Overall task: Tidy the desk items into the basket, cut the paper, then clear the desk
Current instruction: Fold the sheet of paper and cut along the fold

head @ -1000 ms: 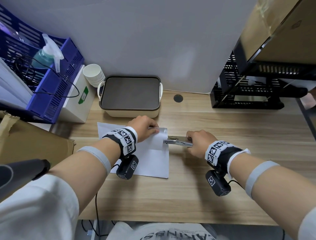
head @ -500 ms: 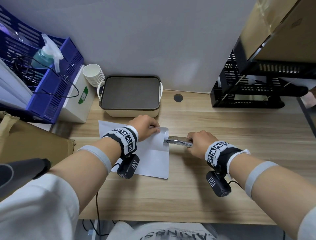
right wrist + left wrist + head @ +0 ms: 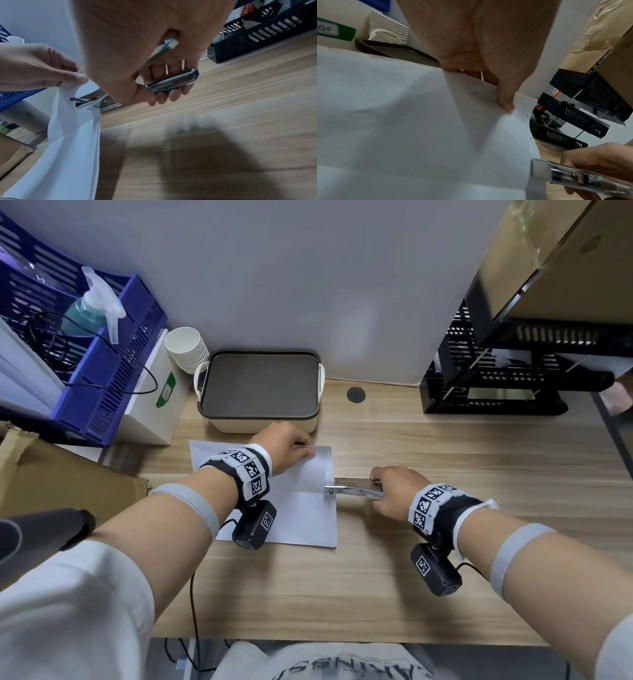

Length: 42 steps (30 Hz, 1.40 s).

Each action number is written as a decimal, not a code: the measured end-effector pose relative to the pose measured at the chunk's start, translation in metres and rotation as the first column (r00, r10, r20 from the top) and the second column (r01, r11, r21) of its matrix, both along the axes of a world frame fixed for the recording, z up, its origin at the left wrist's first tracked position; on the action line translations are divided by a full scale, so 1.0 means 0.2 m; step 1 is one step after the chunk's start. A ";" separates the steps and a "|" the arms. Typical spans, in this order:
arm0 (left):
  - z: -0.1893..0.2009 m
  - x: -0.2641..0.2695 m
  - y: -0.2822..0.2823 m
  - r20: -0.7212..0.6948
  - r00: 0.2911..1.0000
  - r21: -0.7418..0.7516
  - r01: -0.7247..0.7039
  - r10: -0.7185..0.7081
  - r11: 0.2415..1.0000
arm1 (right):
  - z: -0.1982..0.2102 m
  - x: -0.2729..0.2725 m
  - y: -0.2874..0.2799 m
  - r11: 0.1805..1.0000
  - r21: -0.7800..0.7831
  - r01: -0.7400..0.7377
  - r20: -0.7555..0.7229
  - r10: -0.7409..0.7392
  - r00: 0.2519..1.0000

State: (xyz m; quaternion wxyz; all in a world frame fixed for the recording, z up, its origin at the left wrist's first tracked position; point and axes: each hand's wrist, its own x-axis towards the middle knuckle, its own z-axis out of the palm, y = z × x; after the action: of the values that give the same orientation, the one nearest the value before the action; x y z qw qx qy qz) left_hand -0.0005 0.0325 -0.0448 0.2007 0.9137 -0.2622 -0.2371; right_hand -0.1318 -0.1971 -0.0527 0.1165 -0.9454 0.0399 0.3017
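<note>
We lift the far right corner of a white sheet of paper (image 3: 301, 508) off the wooden worktop (image 3: 445, 577), our left hand (image 3: 284, 448) pinching that corner between thumb and curled fingers (image 3: 75, 77), as the right-wrist view makes plain. The rest of the sheet lies flat on the worktop, just in front of the lidded cream basket (image 3: 260, 392) that stands against the grey wall; the lifted corner curls up toward the basket. Our right hand (image 3: 394, 494), to the right of the paper, wraps its fingers (image 3: 171, 94) round a shiny metal tool (image 3: 352, 489), the fingers closed about its handles. The tool's head meets the paper's right edge just below the raised corner, and in the right-wrist view a small pin-like tip (image 3: 73, 99) lies against the sheet. The left-wrist view shows small holes (image 3: 527, 115) along that same edge, above the tool. What kind of tool it is we cannot tell for certain.

Left of the basket stand a stack of white paper cups (image 3: 186, 349) and a white box (image 3: 154, 395) with a green label, and beyond these a blue crate (image 3: 113, 371) holding a spray bottle (image 3: 92, 309). Well to the right of the basket, black tiered trays (image 3: 496, 378) stand on the worktop.
</note>
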 end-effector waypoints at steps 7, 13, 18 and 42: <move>0.00 0.00 0.01 0.009 1.000 0.006 0.008 -0.008 1.000 | 0.01 0.01 0.00 1.000 -0.018 -0.014 -0.008 0.013 1.000; 0.01 -0.01 0.01 0.012 1.000 0.008 0.007 -0.007 1.000 | -0.01 0.01 0.00 0.999 -0.038 -0.015 -0.017 0.015 1.000; 0.02 -0.02 0.02 0.011 1.000 -0.003 0.010 -0.010 1.000 | -0.01 0.00 0.00 0.999 -0.032 -0.006 -0.016 0.006 1.000; 0.01 -0.05 0.03 -0.023 1.000 -0.044 -0.006 0.005 0.999 | -0.01 -0.03 0.02 1.000 -0.001 0.006 -0.032 -0.006 0.999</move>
State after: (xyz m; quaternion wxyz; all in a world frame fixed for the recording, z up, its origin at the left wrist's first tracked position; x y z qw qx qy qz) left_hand -0.0096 0.0388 -0.0437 0.2245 0.9069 -0.2628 -0.2409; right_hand -0.1377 -0.1934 -0.0538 0.1164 -0.9404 0.0449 0.3163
